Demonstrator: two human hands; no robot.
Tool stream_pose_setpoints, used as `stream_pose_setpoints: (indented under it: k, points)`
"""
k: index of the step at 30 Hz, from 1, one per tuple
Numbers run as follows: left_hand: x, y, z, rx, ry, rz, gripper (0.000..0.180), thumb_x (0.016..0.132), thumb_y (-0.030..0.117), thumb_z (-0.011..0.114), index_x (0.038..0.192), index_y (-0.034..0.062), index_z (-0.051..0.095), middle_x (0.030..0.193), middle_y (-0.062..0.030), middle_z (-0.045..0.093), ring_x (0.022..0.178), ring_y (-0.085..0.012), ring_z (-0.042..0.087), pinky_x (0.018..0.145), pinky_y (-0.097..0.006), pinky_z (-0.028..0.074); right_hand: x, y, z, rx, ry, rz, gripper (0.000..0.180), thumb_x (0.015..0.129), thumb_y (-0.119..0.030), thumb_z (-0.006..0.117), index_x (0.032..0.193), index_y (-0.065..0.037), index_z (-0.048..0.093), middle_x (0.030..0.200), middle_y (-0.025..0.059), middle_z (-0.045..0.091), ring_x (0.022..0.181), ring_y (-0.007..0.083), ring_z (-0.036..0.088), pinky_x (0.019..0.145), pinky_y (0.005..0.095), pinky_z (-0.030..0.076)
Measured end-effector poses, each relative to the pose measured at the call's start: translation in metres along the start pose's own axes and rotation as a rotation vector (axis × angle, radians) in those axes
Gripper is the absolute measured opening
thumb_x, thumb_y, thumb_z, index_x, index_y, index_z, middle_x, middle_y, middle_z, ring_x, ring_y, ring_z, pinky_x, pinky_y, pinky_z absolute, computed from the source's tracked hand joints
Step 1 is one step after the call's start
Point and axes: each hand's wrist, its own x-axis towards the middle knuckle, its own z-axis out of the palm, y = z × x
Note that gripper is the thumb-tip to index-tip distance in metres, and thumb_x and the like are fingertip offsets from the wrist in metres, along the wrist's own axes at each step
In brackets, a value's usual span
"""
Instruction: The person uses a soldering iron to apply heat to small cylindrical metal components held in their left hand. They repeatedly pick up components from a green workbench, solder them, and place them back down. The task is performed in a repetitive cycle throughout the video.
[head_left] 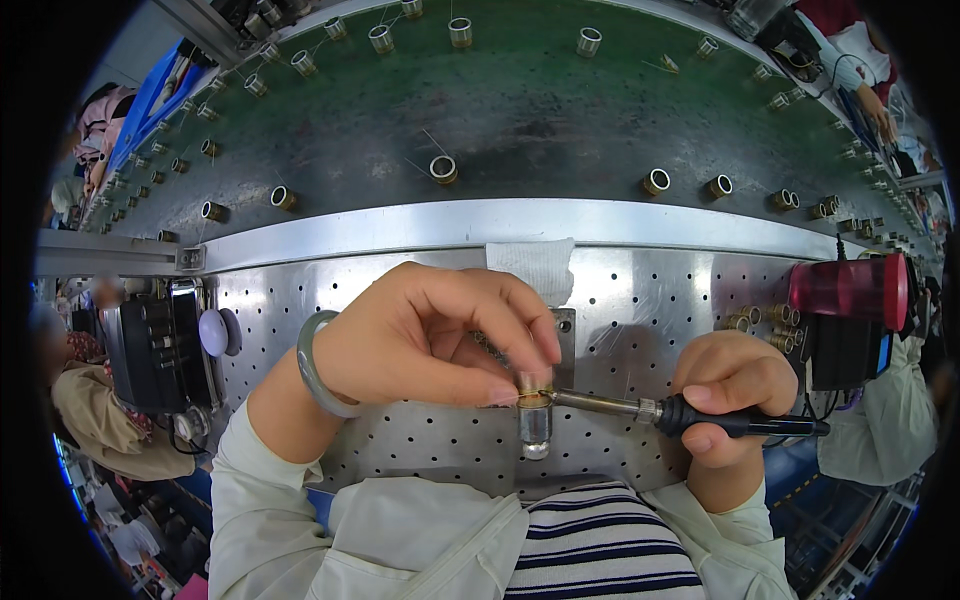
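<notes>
The right hand (pixel 735 390), closed around a soldering iron (pixel 605 404), points it leftward to a metal cylinder (pixel 536 425), its long axis crosswise to the iron, nearer the left hand (pixel 440 335), curled beside its top, grip unclear from here.

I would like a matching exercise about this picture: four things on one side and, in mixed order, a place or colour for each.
1. bangle
2. soldering iron
3. thin whitish sheet
4. translucent container

A. reddish-pink
B. in the right hand
C. flat on the metal plate, near its far edge
D. around the wrist of the left hand

Pairs: 1-D, 2-B, 3-C, 4-A
</notes>
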Motion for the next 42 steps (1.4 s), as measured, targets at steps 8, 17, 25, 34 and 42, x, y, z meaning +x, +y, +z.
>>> stream_pose_setpoints:
  k: [8,17,25,34,42]
  points:
    - [0.002,-0.008,-0.006,-0.002,-0.038,-0.053,0.030,0.072,-0.010,0.068,0.102,-0.0082,0.065,0.102,-0.0205,0.062,0.090,-0.0217,0.063,0.079,-0.027,0.052,0.001,0.002,-0.003,0.016,-0.026,-0.012,0.026,0.063,-0.001,0.079,0.081,0.003,0.060,0.062,0.0109,0.058,0.049,0.0196,0.056,0.044,0.0254,0.043]
    - [0.003,-0.006,-0.003,0.015,-0.014,-0.088,0.035,0.068,-0.010,0.072,0.102,-0.0085,0.064,0.104,-0.0198,0.060,0.091,-0.0197,0.063,0.078,-0.024,0.054,-0.003,0.000,-0.008,0.016,0.027,-0.010,0.022,0.065,0.001,0.076,0.080,0.005,0.060,0.062,0.0121,0.058,0.048,0.0201,0.055,0.043,0.0263,0.042]
    - [0.007,-0.001,-0.006,-0.115,-0.034,-0.155,0.037,0.069,-0.007,0.072,0.106,-0.0056,0.064,0.102,-0.0142,0.062,0.090,-0.0178,0.062,0.076,-0.025,0.052,-0.009,0.004,-0.006,0.183,0.143,0.013,0.024,0.070,0.001,0.072,0.088,0.006,0.057,0.063,0.0121,0.057,0.046,0.0168,0.052,0.043,0.0258,0.040]
    - [0.008,-0.010,0.003,-0.039,0.045,0.021,0.025,0.068,-0.012,0.070,0.092,-0.0057,0.067,0.101,-0.0186,0.059,0.088,-0.0212,0.061,0.078,-0.028,0.053,-0.010,0.001,-0.001,0.150,0.149,0.101,0.025,0.067,0.001,0.075,0.085,0.006,0.059,0.062,0.0132,0.059,0.048,0.0195,0.056,0.045,0.0257,0.043]
    - [0.007,-0.014,0.006,0.027,0.032,0.128,0.017,0.065,-0.009,0.074,0.076,0.0022,0.069,0.096,-0.0196,0.060,0.086,-0.0220,0.060,0.077,-0.028,0.050,-0.010,0.002,-0.004,0.114,0.105,0.072,0.025,0.066,0.001,0.076,0.084,0.005,0.059,0.062,0.0130,0.059,0.048,0.0201,0.056,0.045,0.0260,0.043]
